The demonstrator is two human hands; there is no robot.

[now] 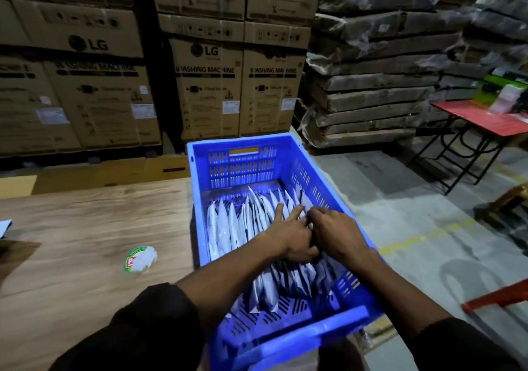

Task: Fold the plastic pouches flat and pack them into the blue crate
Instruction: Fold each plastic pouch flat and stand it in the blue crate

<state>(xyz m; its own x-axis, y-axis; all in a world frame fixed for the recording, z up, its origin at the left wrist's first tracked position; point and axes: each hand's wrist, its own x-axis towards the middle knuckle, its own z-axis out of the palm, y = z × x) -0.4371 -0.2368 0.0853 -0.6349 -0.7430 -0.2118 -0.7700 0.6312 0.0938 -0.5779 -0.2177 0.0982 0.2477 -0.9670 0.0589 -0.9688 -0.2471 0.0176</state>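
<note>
The blue crate (243,164) stands at the right end of the wooden table, holding several folded white-and-dark plastic pouches (228,227) packed on edge in rows. Both hands are inside the crate on the right-hand rows. My left hand (288,233) lies over the pouch tops with two fingers stretched forward. My right hand (334,227) is beside it, fingers curled down into the pouches; what they hold is hidden. One loose pouch (140,259) with a green, red and white print lies on the table left of the crate.
The wooden table (85,227) stretches left. Stacked cardboard washing-machine boxes (208,84) stand behind it. Wrapped flat cartons (371,90) are piled at right, with a red folding table (485,119) further right. An orange bar (497,299) shows at the lower right.
</note>
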